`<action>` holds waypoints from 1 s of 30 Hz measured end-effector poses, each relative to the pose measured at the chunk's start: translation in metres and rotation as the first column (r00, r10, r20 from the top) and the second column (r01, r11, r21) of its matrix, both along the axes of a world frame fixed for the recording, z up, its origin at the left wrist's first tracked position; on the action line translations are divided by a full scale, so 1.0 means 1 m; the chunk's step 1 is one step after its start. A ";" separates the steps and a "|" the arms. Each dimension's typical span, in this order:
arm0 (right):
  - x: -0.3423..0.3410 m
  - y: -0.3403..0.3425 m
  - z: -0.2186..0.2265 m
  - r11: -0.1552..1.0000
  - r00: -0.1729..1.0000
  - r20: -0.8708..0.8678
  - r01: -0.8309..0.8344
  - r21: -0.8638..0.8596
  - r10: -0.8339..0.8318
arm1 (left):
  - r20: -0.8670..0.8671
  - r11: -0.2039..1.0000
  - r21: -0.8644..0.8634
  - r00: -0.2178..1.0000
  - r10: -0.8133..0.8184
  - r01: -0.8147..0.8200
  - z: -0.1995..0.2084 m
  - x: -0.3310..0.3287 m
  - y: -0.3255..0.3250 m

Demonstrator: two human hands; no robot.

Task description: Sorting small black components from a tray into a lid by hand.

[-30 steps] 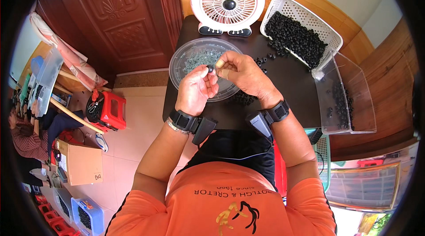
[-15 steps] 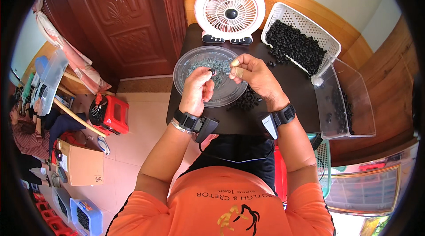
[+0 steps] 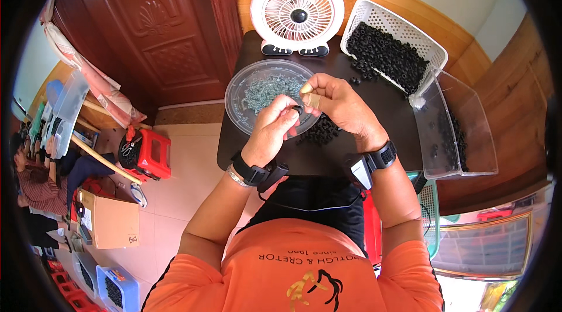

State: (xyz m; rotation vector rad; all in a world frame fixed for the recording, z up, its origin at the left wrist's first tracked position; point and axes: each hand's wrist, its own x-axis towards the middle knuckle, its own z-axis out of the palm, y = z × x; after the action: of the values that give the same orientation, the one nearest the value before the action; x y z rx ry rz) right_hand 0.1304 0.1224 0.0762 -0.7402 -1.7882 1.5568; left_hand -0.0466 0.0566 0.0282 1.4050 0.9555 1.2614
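Observation:
My left hand [image 3: 270,130] pinches a small black ring-shaped piece [image 3: 298,110] between thumb and forefinger. Close beside it, my right hand [image 3: 345,107] has its thumb and forefinger bent toward each other, with pale yellowish covers on the tips. Whatever lies between those right fingertips is too small to make out. Both hands are over the right side of a round clear tray [image 3: 233,108], which holds many small bluish clear pieces [image 3: 270,91]. Loose black pieces [image 3: 321,132] lie on the dark table [image 3: 380,142] below my right hand.
A white fan [image 3: 299,16] stands at the table's back. On the right are a white perforated basket [image 3: 436,48] of black pieces and a clear bin [image 3: 430,148]. A red stool [image 3: 153,154] and cardboard box [image 3: 114,221] stand on the floor, near another person [image 3: 44,192] at left.
My left hand has moved right with the black piece, bringing it close to my right fingertips. The right hand stays nearly in place. The whole view has shifted slightly.

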 end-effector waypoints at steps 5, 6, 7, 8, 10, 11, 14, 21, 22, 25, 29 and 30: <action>0.007 -0.008 0.009 1.000 1.000 0.002 0.006 0.020 -0.006 | -0.078 0.997 0.067 0.996 0.035 -0.030 0.001 0.006 -0.002; 0.007 -0.010 0.010 1.000 1.000 0.016 0.003 0.011 -0.003 | -0.097 0.996 0.080 0.994 0.046 -0.038 0.000 0.007 -0.002; 0.009 -0.011 0.009 1.000 1.000 0.030 0.002 0.001 -0.002 | -0.098 0.996 0.079 0.994 0.043 -0.035 0.001 0.007 -0.003; 0.010 -0.011 0.009 1.000 1.000 0.028 0.006 0.000 -0.006 | -0.105 0.996 0.088 0.994 0.026 -0.016 0.001 0.008 -0.004; 0.011 -0.010 0.008 0.999 0.999 0.000 -0.044 0.010 0.044 | -0.113 0.995 0.096 0.994 0.008 0.003 -0.001 0.009 -0.005; 0.012 -0.011 0.008 0.999 0.999 -0.001 -0.044 0.010 0.044 | -0.167 0.982 0.186 0.984 0.053 -0.022 -0.005 0.009 -0.004; 0.017 -0.013 0.009 0.997 0.998 0.002 -0.070 -0.012 0.070 | -0.256 0.936 0.350 0.958 0.133 -0.036 0.000 0.013 -0.008; 0.023 -0.015 0.008 0.996 0.997 -0.001 -0.077 -0.036 0.077 | -0.402 0.915 0.402 0.904 0.145 0.032 0.011 0.015 -0.015; 0.024 -0.016 0.008 0.996 0.997 0.008 -0.080 -0.035 0.081 | -0.402 0.915 0.401 0.904 0.143 0.034 0.010 0.015 -0.015; 0.023 -0.019 0.007 0.995 0.994 0.035 -0.102 -0.006 0.102 | -0.387 0.902 0.430 0.909 0.151 0.033 0.003 0.017 -0.012; 0.022 -0.027 0.009 0.997 0.991 0.118 -0.061 0.037 0.056 | -0.349 0.887 0.459 0.928 0.133 0.045 0.002 0.018 -0.012; 0.022 -0.027 0.006 0.998 0.992 0.124 -0.039 0.045 0.034 | -0.326 0.913 0.406 0.941 0.097 0.046 0.002 0.018 -0.013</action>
State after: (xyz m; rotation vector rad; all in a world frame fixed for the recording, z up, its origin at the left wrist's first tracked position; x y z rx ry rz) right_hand 0.1523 0.0952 0.0826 -0.8000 -1.9311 1.5159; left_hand -0.0283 0.0432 0.0304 1.9958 0.9734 1.3130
